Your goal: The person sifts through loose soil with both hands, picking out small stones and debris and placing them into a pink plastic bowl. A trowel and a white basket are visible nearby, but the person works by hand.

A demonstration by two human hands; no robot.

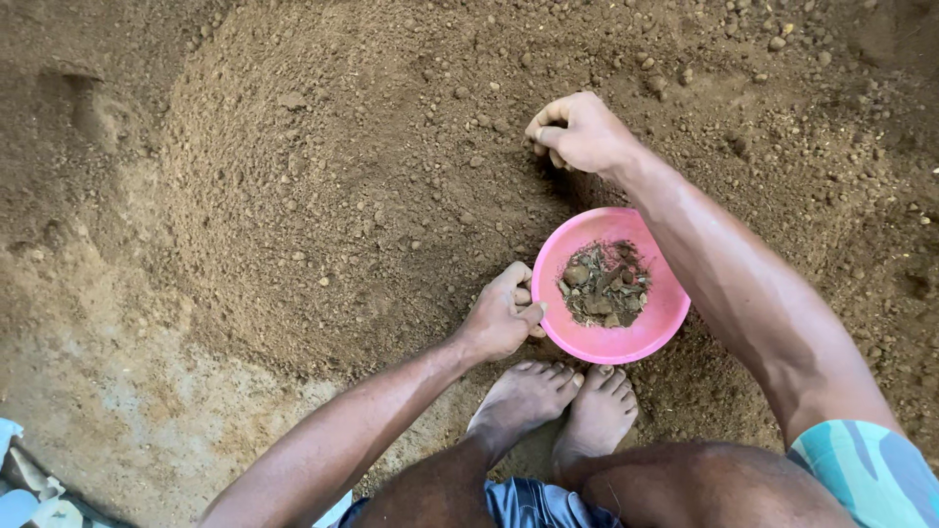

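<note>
A round pink plastic bowl (648, 328) rests on a wide mound of brown soil (372, 186), just ahead of my bare feet. Stones, dry leaves and bits of debris lie in its bottom. My left hand (501, 315) grips the bowl's left rim, thumb over the edge. My right hand (579, 131) reaches past the bowl to the soil beyond it, fingers curled shut with their tips pressed into the dirt; what they pinch is hidden.
My two bare feet (559, 403) stand close together below the bowl. Small pebbles (685, 59) dot the soil at the top right. Paler packed ground (117, 391) lies at the lower left, with light-coloured scraps (24, 484) in the corner.
</note>
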